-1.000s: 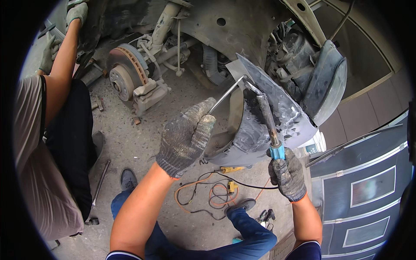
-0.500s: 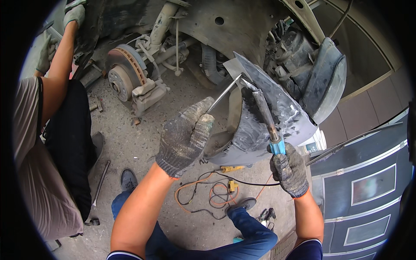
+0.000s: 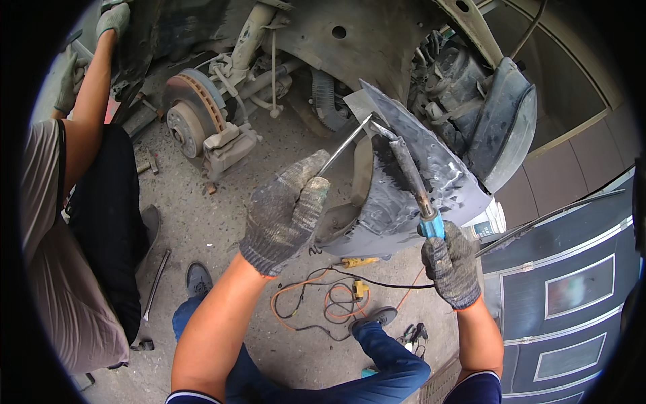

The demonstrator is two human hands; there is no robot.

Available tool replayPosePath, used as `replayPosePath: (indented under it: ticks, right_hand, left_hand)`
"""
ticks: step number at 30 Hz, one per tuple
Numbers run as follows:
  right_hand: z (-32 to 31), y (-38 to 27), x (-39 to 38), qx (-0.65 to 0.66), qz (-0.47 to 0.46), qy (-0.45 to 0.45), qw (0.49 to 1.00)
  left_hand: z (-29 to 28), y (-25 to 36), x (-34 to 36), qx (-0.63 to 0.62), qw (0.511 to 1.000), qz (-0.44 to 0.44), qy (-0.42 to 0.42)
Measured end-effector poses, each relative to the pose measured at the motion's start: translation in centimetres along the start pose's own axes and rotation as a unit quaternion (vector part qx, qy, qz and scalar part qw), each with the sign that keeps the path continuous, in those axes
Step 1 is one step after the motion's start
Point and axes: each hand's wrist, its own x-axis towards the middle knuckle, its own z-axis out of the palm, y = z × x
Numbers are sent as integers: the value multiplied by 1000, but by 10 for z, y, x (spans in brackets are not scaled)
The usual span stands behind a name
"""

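While the left hand [image 3: 284,212] grips one thin metal rod [image 3: 346,145], the right hand [image 3: 455,266] clasps one blue-handled tool [image 3: 410,173], both tips near the upper end of one grey panel [image 3: 390,212], contact hard to judge. Beyond: one brake disc [image 3: 185,116]; one white bucket [image 3: 493,221], partly hidden by the panel; two gloved co-worker hands [image 3: 113,19].

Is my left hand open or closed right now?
Closed: the left hand grips a thin metal rod, which sticks out from it toward the tip of the blue-handled tool.
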Motion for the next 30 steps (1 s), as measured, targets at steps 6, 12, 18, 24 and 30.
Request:
replayPosePath:
  ticks: [6, 12, 18, 24, 30]
  right_hand:
    - [1, -5, -1, -1, 11, 0, 1000]
    - [1, -3, 0, -18, -2, 3, 1000]
    - [1, -2, 0, -33, -19, 10, 999]
    - [2, -4, 1, -30, -14, 8, 999]
    - [1, -3, 0, -7, -9, 1, 1000]
  left_hand:
    - [-2, 3, 3, 21, 1000, -17, -13]
    - [-2, 2, 2, 7, 999, -44, -21]
    - [-3, 4, 3, 7, 999, -46, -24]
    - [-3, 2, 4, 16, 1000, -24, -11]
    - [-4, 5, 5, 22, 999, -40, -21]
